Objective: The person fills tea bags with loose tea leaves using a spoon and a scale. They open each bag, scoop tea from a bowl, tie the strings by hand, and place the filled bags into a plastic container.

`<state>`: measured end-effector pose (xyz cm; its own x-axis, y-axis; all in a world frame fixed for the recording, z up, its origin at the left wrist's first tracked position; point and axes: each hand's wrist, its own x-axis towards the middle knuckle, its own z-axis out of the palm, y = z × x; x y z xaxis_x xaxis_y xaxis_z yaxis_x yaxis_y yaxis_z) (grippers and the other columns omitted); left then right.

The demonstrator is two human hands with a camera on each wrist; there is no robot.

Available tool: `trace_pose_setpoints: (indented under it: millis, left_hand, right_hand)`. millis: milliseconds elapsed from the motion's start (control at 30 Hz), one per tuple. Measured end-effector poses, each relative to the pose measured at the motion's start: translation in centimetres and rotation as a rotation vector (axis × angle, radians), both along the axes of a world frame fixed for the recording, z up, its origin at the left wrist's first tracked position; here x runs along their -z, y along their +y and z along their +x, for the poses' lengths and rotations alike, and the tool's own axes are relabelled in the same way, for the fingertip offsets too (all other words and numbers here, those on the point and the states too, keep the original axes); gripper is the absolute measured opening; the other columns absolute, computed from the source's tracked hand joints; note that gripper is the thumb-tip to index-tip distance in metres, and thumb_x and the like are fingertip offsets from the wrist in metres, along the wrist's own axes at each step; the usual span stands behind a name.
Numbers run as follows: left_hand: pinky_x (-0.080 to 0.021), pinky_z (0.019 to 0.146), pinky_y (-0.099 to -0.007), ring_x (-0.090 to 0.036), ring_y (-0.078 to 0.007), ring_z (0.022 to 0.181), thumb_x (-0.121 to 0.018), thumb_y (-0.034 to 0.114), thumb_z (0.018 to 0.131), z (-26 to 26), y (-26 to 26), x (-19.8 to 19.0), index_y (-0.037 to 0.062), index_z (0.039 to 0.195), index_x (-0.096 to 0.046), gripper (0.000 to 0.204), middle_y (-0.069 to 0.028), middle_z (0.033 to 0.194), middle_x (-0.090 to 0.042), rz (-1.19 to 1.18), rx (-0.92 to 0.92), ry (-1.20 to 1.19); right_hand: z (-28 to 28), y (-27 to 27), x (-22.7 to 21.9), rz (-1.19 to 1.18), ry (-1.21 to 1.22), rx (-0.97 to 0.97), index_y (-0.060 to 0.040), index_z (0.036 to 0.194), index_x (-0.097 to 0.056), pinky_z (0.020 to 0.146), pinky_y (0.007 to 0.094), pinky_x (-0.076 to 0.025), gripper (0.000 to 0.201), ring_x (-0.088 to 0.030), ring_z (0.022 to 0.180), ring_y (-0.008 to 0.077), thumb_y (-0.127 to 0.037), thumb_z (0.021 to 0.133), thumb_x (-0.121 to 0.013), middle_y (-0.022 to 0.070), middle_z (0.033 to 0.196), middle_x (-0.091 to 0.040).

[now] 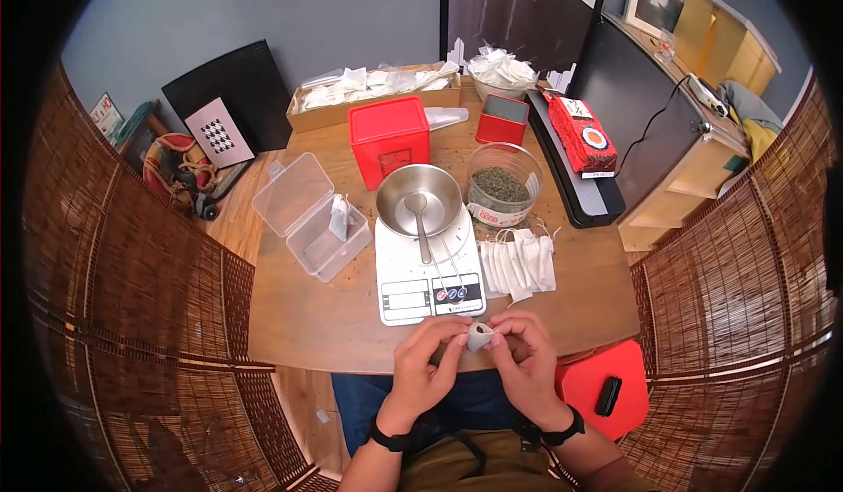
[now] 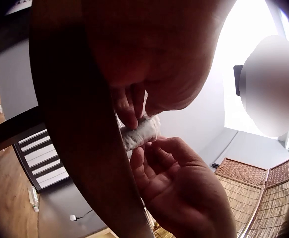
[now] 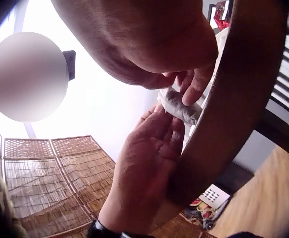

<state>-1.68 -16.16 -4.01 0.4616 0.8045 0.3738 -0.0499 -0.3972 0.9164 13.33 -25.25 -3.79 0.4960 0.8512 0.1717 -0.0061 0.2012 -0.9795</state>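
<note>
At the table's front edge, both hands pinch a small white drawstring bag (image 1: 479,340) between thumbs and fingers. My left hand (image 1: 428,362) grips its left side and my right hand (image 1: 525,358) its right side. The bag's mouth faces up, partly spread, with something dark inside. In the left wrist view the bag (image 2: 143,133) looks plump and greyish. Just beyond the hands stands a white kitchen scale (image 1: 406,268) bearing a steel bowl (image 1: 392,195) with a spoon (image 1: 423,236) in it. Several flat white bags (image 1: 518,264) lie in a row to the right.
A glass bowl of dried leaves (image 1: 500,185) stands behind the flat bags. On the left, an open clear plastic box (image 1: 329,251) holds a filled bag (image 1: 339,218). Further back are a red tin (image 1: 391,141), a carton of white packets (image 1: 373,88) and a red foil pack (image 1: 584,136).
</note>
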Motion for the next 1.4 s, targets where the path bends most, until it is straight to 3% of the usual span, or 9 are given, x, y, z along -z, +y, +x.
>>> trace_pose_setpoints:
  millis: [167, 233, 600, 767, 967, 1200, 1267, 1333, 1400]
  left_hand:
    - [-0.061, 0.089, -0.0302, -0.077, -0.0205, 0.104, -0.076, -0.007, 0.097, 0.2, -0.4, -0.6, -0.0041, 0.107, -0.073, 0.010, -0.0190, 0.120, -0.078, -0.117, 0.001, -0.107]
    - [-0.061, 0.090, -0.0322, -0.078, -0.0238, 0.105, -0.077, -0.007, 0.095, 0.1, 0.0, -1.2, -0.0039, 0.105, -0.074, 0.011, -0.0194, 0.118, -0.080, 0.052, -0.006, 0.025]
    - [-0.061, 0.092, -0.0341, -0.078, -0.0260, 0.107, -0.075, -0.007, 0.096, 0.1, 0.3, -0.7, -0.0040, 0.109, -0.076, 0.014, -0.0180, 0.117, -0.080, 0.085, -0.006, 0.017]
    - [-0.062, 0.093, -0.0355, -0.078, -0.0271, 0.110, -0.076, -0.008, 0.095, 0.1, -0.1, -0.1, -0.0045, 0.110, -0.076, 0.015, -0.0186, 0.119, -0.080, -0.046, 0.014, -0.080]
    - [-0.061, 0.094, -0.0349, -0.077, -0.0271, 0.110, -0.075, -0.008, 0.096, -0.2, 0.4, -0.7, -0.0056, 0.105, -0.074, 0.010, -0.0216, 0.121, -0.078, 0.085, 0.056, 0.010]
    - [-0.059, 0.096, -0.0331, -0.075, -0.0242, 0.110, -0.074, -0.006, 0.099, -0.1, 0.1, 0.5, -0.0037, 0.106, -0.073, 0.008, -0.0180, 0.121, -0.078, -0.188, 0.056, -0.157]
    - [-0.059, 0.095, -0.0326, -0.075, -0.0235, 0.109, -0.074, -0.005, 0.099, 0.0, 0.2, 0.3, -0.0031, 0.107, -0.073, 0.008, -0.0171, 0.121, -0.077, -0.284, 0.059, -0.233]
    - [-0.059, 0.092, -0.0319, -0.075, -0.0222, 0.106, -0.077, -0.005, 0.097, -0.2, 0.7, -0.4, -0.0024, 0.111, -0.075, 0.014, -0.0168, 0.122, -0.077, 0.084, 0.043, 0.004]
    - [-0.059, 0.091, -0.0316, -0.075, -0.0217, 0.104, -0.079, -0.005, 0.096, 0.0, 0.3, -0.7, -0.0022, 0.113, -0.075, 0.018, -0.0163, 0.121, -0.077, 0.040, 0.039, -0.004]
  right_hand:
    - [0.0, -0.4, 0.4, 0.028, -0.058, -0.019, 0.0058, 0.118, -0.068, 0.097, 0.0295, -0.061, 0.013, -0.069, 0.118, 0.0181, 0.008, 0.105, -0.067, 0.0133, 0.138, -0.058]
    - [0.1, -0.6, 0.6, 0.044, -0.086, -0.040, 0.0058, 0.120, -0.068, 0.098, 0.0300, -0.062, 0.015, -0.070, 0.119, 0.0186, 0.009, 0.105, -0.066, 0.0134, 0.138, -0.058]
    - [0.7, -0.3, -0.5, -0.028, -0.048, -0.096, 0.0045, 0.129, -0.070, 0.089, 0.0260, -0.061, 0.026, -0.069, 0.110, 0.0139, 0.010, 0.104, -0.068, 0.0122, 0.136, -0.060]
    - [0.7, -0.3, -0.1, -0.024, -0.059, -0.099, 0.0042, 0.124, -0.071, 0.086, 0.0248, -0.060, 0.022, -0.069, 0.108, 0.0131, 0.010, 0.103, -0.070, 0.0115, 0.130, -0.064]
    - [0.8, -0.4, 0.1, -0.017, -0.096, -0.083, 0.0042, 0.121, -0.071, 0.084, 0.0255, -0.061, 0.018, -0.070, 0.107, 0.0137, 0.008, 0.104, -0.070, 0.0120, 0.127, -0.066]
    - [1.6, -0.8, 0.9, -0.085, 0.253, -0.027, 0.0039, 0.121, -0.067, 0.090, 0.0285, -0.064, 0.013, -0.072, 0.106, 0.0156, 0.002, 0.109, -0.067, 0.0122, 0.129, -0.066]
    - [1.7, -0.7, 0.8, -0.062, 0.224, -0.033, 0.0042, 0.122, -0.067, 0.091, 0.0289, -0.064, 0.013, -0.072, 0.107, 0.0157, 0.003, 0.108, -0.067, 0.0123, 0.130, -0.066]
    - [1.6, -0.7, 0.8, -0.040, 0.195, -0.037, 0.0045, 0.122, -0.067, 0.092, 0.0293, -0.064, 0.014, -0.072, 0.108, 0.0158, 0.005, 0.108, -0.067, 0.0123, 0.130, -0.065]
    - [1.2, -0.8, 0.9, 0.009, 0.142, -0.067, 0.0042, 0.123, -0.066, 0.093, 0.0299, -0.064, 0.017, -0.072, 0.110, 0.0156, 0.007, 0.107, -0.066, 0.0114, 0.130, -0.065]
